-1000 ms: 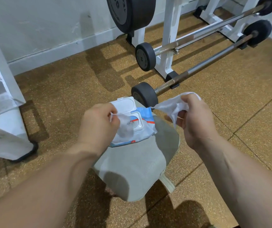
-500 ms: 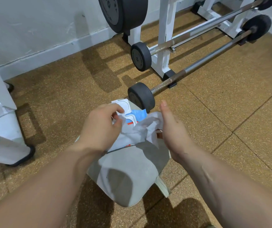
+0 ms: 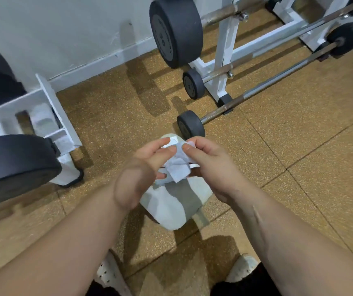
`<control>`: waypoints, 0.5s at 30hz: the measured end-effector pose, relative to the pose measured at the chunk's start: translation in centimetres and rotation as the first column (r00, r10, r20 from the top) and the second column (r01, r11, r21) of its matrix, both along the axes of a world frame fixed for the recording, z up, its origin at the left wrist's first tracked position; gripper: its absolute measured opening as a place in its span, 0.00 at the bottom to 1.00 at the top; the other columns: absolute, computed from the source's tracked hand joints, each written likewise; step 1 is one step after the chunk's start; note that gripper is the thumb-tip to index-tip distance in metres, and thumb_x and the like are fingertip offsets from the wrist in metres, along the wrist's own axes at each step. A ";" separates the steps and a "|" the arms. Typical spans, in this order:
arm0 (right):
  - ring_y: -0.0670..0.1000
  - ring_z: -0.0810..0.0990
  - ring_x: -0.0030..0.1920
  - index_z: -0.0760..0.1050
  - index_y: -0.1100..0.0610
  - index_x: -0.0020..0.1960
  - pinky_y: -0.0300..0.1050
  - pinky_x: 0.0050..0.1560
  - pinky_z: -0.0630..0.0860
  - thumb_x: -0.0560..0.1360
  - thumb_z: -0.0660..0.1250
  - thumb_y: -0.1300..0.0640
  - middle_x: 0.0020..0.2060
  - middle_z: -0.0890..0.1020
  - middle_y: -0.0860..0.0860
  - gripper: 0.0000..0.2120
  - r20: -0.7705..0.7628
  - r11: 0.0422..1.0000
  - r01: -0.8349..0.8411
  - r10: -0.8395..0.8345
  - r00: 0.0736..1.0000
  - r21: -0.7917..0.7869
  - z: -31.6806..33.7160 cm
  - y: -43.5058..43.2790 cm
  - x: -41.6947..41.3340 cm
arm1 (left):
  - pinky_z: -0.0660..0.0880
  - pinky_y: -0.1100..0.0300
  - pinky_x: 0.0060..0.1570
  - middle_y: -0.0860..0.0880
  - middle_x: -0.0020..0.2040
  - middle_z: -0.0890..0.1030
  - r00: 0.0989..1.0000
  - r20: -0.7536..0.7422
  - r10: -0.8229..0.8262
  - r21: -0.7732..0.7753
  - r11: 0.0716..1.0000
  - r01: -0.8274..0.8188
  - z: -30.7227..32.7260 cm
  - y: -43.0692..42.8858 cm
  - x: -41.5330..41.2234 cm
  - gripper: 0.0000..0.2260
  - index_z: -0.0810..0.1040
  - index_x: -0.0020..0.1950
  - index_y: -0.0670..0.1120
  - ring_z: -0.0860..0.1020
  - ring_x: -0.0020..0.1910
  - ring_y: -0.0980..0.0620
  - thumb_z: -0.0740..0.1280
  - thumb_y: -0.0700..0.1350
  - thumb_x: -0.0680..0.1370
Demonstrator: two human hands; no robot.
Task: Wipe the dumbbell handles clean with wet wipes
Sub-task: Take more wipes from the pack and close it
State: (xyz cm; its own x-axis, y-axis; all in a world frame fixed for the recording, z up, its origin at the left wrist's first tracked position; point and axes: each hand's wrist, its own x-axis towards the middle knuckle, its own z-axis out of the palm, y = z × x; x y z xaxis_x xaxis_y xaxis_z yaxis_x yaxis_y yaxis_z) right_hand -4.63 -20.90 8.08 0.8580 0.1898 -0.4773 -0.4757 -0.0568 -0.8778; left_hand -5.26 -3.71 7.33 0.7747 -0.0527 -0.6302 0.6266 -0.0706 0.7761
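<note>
1. The left hand (image 3: 141, 174) and right hand (image 3: 211, 167) meet at the centre of the view, just above a grey pad (image 3: 171, 204) that lies on the cork-coloured floor (image 3: 299, 150).
2. Between them is a crumpled white wet wipe (image 3: 178, 168). The left grip is closed on its 9 o'clock edge and the right grip on its 3 o'clock edge, thumb on top.
3. The pale lid of the wipe pack (image 3: 172, 139) peeks out at 12 o'clock from the fingertips. The rest of the pack is hidden under the hands.
4. The dumbbell (image 3: 190, 126) lies on the floor at 1 o'clock from the hands. Its near black weight sits just beyond the pad.
5. Its steel handle (image 3: 278, 87) runs away toward 2 o'clock to a far weight (image 3: 346, 41). Neither the hands nor the wipe touch it.
6. A white rack (image 3: 222, 60) stands at 1 o'clock, and the handle passes its foot.
7. The rack carries a large black plate (image 3: 175, 30) at 12 o'clock and a small plate (image 3: 193, 83) below that.
8. A broad black disc (image 3: 11, 165), blurred, fills the 9 o'clock edge beside another white frame (image 3: 51, 116).
9. Two pale shoes (image 3: 109, 276) show at 6 o'clock.
</note>
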 end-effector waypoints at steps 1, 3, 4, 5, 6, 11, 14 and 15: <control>0.52 0.83 0.42 0.80 0.56 0.47 0.51 0.42 0.80 0.82 0.64 0.55 0.41 0.84 0.54 0.09 -0.018 1.000 -0.004 0.004 1.000 0.027 2.8 0.5 -0.2 | 0.78 0.43 0.61 0.44 0.58 0.84 0.998 -0.056 0.018 -0.090 0.996 -0.023 2.8 0.2 -0.2 0.26 0.80 0.67 0.54 0.84 0.56 0.42 0.73 0.56 0.69; 0.54 0.84 0.44 0.80 0.61 0.53 0.53 0.45 0.81 0.81 0.65 0.51 0.45 0.85 0.57 0.13 -0.056 0.997 -0.018 0.022 0.998 0.075 9.1 1.6 -0.6 | 0.77 0.38 0.59 0.38 0.56 0.84 0.999 -0.050 0.009 -0.140 0.990 -0.016 9.1 0.9 -0.7 0.20 0.82 0.64 0.47 0.83 0.56 0.34 0.73 0.50 0.73; 0.53 0.84 0.45 0.80 0.61 0.54 0.52 0.45 0.81 0.79 0.68 0.50 0.45 0.85 0.57 0.14 -0.064 0.997 -0.046 0.050 0.997 0.070 12.2 2.1 -0.9 | 0.79 0.40 0.55 0.37 0.53 0.85 0.999 -0.026 0.021 -0.110 0.994 -0.024 12.5 1.3 -1.0 0.15 0.83 0.60 0.44 0.83 0.53 0.34 0.73 0.46 0.75; 0.53 0.84 0.45 0.79 0.61 0.53 0.51 0.45 0.82 0.76 0.72 0.51 0.46 0.85 0.58 0.14 -0.055 0.996 -0.080 0.081 0.995 0.031 15.5 2.8 -1.2 | 0.80 0.44 0.49 0.38 0.50 0.85 0.998 -0.002 0.064 -0.073 0.995 -0.064 16.1 1.9 -1.3 0.10 0.84 0.56 0.40 0.84 0.48 0.35 0.73 0.42 0.76; 0.52 0.84 0.46 0.78 0.61 0.52 0.51 0.45 0.82 0.74 0.75 0.54 0.46 0.84 0.59 0.13 -0.043 0.994 -0.109 0.109 0.993 -0.013 18.9 3.5 -1.6 | 0.79 0.50 0.42 0.39 0.45 0.84 0.993 0.008 0.121 -0.044 0.992 -0.121 19.6 2.7 -1.7 0.07 0.83 0.52 0.38 0.83 0.42 0.39 0.73 0.40 0.77; 0.53 0.82 0.42 0.76 0.64 0.46 0.52 0.45 0.81 0.76 0.72 0.60 0.43 0.82 0.63 0.07 -0.043 0.992 -0.092 0.089 0.995 -0.087 34.0 7.4 -3.9 | 0.74 0.57 0.33 0.45 0.35 0.79 0.974 -0.007 0.225 -0.055 0.973 -0.225 35.1 7.6 -5.0 0.09 0.79 0.37 0.47 0.76 0.32 0.49 0.73 0.40 0.77; 0.51 0.78 0.36 0.77 0.65 0.46 0.47 0.41 0.75 0.78 0.69 0.59 0.36 0.79 0.57 0.09 -0.053 0.996 -0.087 0.086 0.995 -0.012 41.8 10.2 -5.5 | 0.77 0.56 0.35 0.46 0.35 0.80 0.960 -0.010 0.279 -0.058 0.959 -0.279 42.7 11.3 -7.6 0.07 0.79 0.40 0.45 0.78 0.34 0.50 0.72 0.37 0.77; 0.51 0.77 0.36 0.77 0.67 0.46 0.45 0.40 0.75 0.79 0.68 0.58 0.35 0.78 0.56 0.11 -0.052 0.996 -0.092 0.092 0.994 0.001 43.8 11.0 -6.1 | 0.78 0.56 0.35 0.46 0.36 0.81 0.953 -0.008 0.301 -0.052 0.952 -0.301 44.9 12.5 -8.6 0.07 0.79 0.41 0.44 0.79 0.34 0.50 0.72 0.37 0.78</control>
